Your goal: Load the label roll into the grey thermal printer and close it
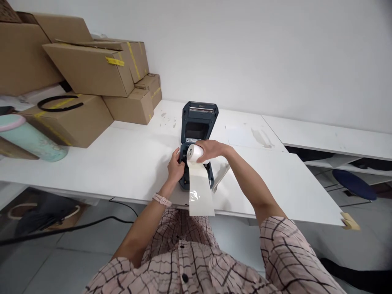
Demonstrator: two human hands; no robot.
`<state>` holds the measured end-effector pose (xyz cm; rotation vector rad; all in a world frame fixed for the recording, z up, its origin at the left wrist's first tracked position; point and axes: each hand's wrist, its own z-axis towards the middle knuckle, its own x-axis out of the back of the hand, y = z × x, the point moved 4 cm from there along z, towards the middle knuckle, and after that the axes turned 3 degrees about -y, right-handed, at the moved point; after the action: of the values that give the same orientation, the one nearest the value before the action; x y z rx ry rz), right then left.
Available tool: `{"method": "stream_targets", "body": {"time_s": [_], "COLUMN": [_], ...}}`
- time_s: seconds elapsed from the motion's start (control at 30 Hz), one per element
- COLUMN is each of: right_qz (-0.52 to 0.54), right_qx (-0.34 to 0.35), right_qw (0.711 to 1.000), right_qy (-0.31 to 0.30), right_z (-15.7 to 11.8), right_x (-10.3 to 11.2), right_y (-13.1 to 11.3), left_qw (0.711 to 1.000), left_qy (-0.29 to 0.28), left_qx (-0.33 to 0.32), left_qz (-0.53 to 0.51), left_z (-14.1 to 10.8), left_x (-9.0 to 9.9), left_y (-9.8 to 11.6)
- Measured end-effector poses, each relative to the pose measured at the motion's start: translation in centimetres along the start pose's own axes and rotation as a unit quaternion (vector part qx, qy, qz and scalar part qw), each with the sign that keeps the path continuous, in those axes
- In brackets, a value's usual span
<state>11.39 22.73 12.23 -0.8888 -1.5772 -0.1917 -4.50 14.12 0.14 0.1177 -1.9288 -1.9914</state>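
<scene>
A dark blue label printer stands on the white table with its lid raised. My right hand is closed around a white label roll, held at the printer's open bay. From the roll a loose strip of labels runs down over the printer's front and past the table edge. My left hand grips the left side of the printer's base, its thumb at the rim. The roll and my right hand hide much of the bay's inside.
Cardboard boxes are stacked at the left, with a black headband on one. A mint-green tumbler leans near them. A crumpled paper strip lies right of the printer. The table ends close to my body; a blue stool stands at right.
</scene>
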Motion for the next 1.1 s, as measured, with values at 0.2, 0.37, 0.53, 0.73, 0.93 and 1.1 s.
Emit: {"method": "stream_targets", "body": {"time_s": [0.2,0.37,0.53,0.73,0.93,1.1], "right_qz": [-0.154,-0.166,-0.092,-0.018,-0.032,-0.032], "right_qx": [-0.022,0.004,0.055,0.054,0.082,0.102], "right_qw": [0.986,0.986,0.984,0.982,0.983,0.983], "right_qy": [-0.06,-0.017,0.139,0.182,0.164,0.15], "right_z": [4.2,3.3,-3.7,-8.3,-8.2,-8.3], "right_x": [-3.4,-5.3,-7.6,-12.2,-11.5,-10.8], "right_y": [-0.6,-0.2,-2.2,-4.8,-4.3,-4.2], "left_qw": [1.0,1.0,1.0,0.998,0.99,0.989], "left_qy": [-0.001,-0.003,0.003,-0.011,-0.055,-0.065], "left_qx": [0.004,0.011,-0.003,-0.009,0.012,0.028], "left_qz": [0.005,0.0,-0.017,-0.056,-0.125,-0.13], "left_z": [-0.1,-0.2,-0.2,-0.2,-1.3,-1.0], "left_x": [-0.1,0.0,0.0,-0.2,0.2,0.2], "left_y": [0.4,0.6,0.3,0.2,0.7,0.9]}}
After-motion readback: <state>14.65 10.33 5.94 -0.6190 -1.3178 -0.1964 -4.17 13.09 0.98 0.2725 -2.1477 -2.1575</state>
